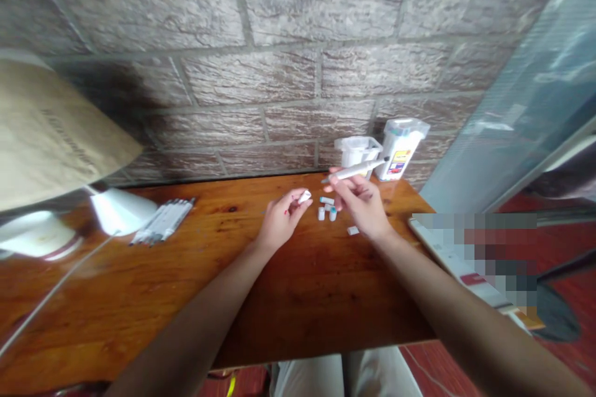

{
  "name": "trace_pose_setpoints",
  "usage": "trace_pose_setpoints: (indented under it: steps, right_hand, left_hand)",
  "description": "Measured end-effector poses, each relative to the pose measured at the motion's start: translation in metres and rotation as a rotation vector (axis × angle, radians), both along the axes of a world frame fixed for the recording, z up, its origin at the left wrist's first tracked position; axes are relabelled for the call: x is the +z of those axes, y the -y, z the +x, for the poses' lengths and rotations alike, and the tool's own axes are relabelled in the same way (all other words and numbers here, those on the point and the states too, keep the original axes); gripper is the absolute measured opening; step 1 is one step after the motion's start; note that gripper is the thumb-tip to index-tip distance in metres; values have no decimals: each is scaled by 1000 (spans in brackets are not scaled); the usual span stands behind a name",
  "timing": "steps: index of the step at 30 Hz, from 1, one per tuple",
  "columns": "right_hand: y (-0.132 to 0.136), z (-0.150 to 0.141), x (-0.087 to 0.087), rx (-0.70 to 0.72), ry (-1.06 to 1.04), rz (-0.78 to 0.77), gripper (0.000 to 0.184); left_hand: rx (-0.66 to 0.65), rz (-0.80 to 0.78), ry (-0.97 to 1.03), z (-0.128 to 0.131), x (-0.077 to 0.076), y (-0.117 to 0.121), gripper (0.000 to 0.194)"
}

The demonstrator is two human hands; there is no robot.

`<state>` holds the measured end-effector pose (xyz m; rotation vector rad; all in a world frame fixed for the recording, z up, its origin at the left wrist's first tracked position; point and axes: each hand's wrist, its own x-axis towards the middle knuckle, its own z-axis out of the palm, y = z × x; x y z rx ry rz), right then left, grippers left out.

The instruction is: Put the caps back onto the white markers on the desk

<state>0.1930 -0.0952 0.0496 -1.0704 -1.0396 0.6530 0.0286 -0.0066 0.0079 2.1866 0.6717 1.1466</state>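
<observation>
My right hand (361,198) is closed round a white marker pen (356,170), held level above the wooden table (298,285) with its tip pointing left. My left hand (284,217) pinches a small white cap (304,196) between thumb and fingers, a short way left of the pen's tip. Between and just beyond the two hands, several small white and teal caps (327,208) stand or lie on the table. One more white cap (352,231) lies below my right hand.
A row of white markers (162,221) lies at the left. Two clear plastic marker boxes (400,147) stand against the brick wall. A brown bag (51,130) and white lamp base (35,234) fill the left. Papers (459,260) sit at the right edge.
</observation>
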Motion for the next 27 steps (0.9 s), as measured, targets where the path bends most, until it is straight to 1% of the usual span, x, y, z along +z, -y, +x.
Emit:
trace_pose_setpoints:
  steps: [4,8,12,14,17,22,27]
  right_hand:
    - [1,-7,-11,-61,153,36,35]
    - [2,-8,-13,-181,276,84,32]
    - [1,-3,-12,-250,270,57,33]
    - [0,-1,-13,-253,265,26,35]
    - [-2,1,-15,-234,326,1,35]
    - [-2,0,-17,-172,447,17,33]
    - [-1,-2,-16,-153,488,-14,35]
  left_hand:
    - [0,-3,6,4,-2,1,25]
    - [-24,-19,29,10,-5,1,24]
    - [-39,-55,45,12,-9,-1,26]
    - [-39,-60,51,13,-10,-2,26]
    - [-43,-65,53,13,-10,-3,24]
    - [-65,-64,40,12,-8,1,23]
    - [-64,-45,57,11,-9,1,25]
